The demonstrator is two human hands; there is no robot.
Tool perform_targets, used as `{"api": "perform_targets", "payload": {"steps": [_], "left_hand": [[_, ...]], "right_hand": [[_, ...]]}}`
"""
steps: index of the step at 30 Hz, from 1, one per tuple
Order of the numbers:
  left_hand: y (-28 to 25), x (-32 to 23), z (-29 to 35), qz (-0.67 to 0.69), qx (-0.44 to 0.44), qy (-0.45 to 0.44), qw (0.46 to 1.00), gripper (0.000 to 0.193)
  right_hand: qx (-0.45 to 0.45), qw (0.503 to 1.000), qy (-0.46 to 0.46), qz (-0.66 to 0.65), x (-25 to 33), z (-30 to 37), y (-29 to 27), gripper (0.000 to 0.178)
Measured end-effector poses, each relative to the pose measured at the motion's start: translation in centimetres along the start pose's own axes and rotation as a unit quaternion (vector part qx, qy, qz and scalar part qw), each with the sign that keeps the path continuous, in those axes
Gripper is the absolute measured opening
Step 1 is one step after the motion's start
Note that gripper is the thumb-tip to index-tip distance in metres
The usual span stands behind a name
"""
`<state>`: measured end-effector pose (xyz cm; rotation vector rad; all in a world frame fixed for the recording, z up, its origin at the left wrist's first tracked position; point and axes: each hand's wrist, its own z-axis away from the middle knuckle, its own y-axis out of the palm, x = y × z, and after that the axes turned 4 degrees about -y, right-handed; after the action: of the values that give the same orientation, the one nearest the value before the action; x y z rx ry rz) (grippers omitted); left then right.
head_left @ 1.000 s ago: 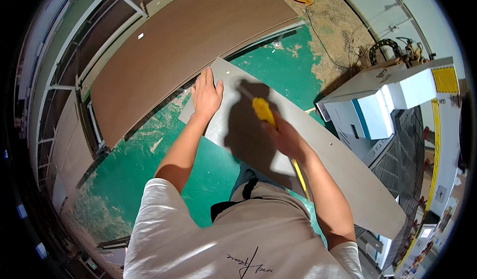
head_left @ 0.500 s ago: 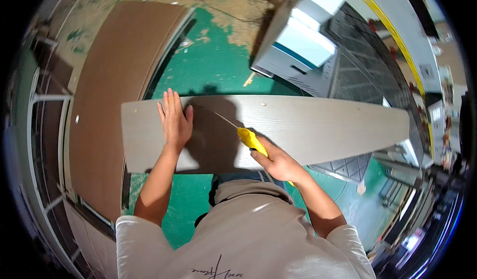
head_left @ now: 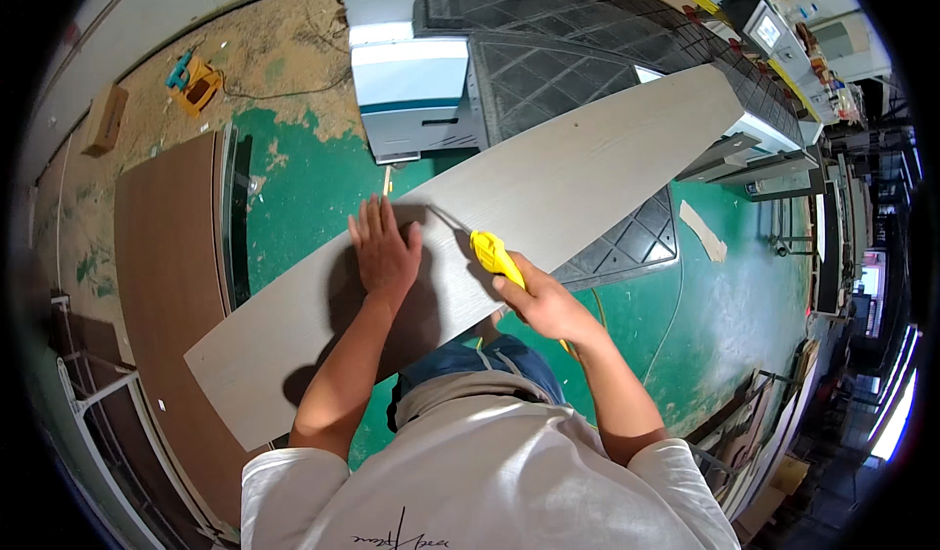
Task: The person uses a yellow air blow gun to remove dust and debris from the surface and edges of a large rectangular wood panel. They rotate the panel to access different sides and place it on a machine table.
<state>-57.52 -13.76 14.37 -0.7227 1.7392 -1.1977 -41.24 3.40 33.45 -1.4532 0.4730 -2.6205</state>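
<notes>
A long pale grey wood-grain panel (head_left: 587, 163) lies slantwise in front of me, its far end up to the right. My left hand (head_left: 385, 256) rests flat on it near the far edge, fingers stretched out. In my right hand (head_left: 550, 307) is a yellow air blow gun (head_left: 488, 252), the fingers wrapped round its handle. Its thin nozzle points up and left over the panel, towards the left fingertips. A yellow hose (head_left: 598, 305) shows beside my right hand. Shadows of my head and arms darken the panel round the left hand.
A stack of brown boards (head_left: 166, 227) stands left, close to the panel's near end. Beyond the panel are a white and grey machine cabinet (head_left: 411, 90) and a dark ribbed platform (head_left: 548, 70). Sawdust (head_left: 284, 51) covers the far floor. A scrap (head_left: 703, 232) lies right.
My view has turned to the right, and the panel now runs diagonally. The left hand sits farther from the panel's left end. The blow gun stays in my right hand.
</notes>
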Motion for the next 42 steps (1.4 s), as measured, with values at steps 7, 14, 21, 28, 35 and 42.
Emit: {"api": "perform_targets", "payload": {"steps": [7,14,21,28,35,42], "left_hand": [[0.2,-1.9,-0.5,-0.048,0.054,-0.046,0.996,0.072],[5.6,-14.1,-5.6,-0.068,0.070,-0.012,0.995,0.079],[11.6,-26.6,-10.8,-0.075,0.042,0.008,0.996,0.079],[12.4,-31.8,-14.5,-0.091,0.076,-0.019,0.993,0.075],[15.8,-37.2,-17.2,-0.087,0.081,-0.010,0.993,0.075],[23.0,-53.9,-24.4,-0.049,0.087,0.064,0.993,0.076]], "right_hand": [[0.031,0.997,0.076,-0.001,-6.2,-1.3,-12.9,0.046],[0.003,0.998,0.040,-0.054,-9.7,0.9,-23.2,0.049],[0.055,0.997,-0.062,0.004,-18.6,9.2,-29.1,0.041],[-0.409,0.911,0.040,0.014,-28.4,15.4,-40.2,0.048],[-0.090,0.986,0.039,-0.132,-26.4,11.5,-47.9,0.036],[0.033,0.996,0.033,-0.073,-24.4,-1.4,-60.4,0.040]]}}
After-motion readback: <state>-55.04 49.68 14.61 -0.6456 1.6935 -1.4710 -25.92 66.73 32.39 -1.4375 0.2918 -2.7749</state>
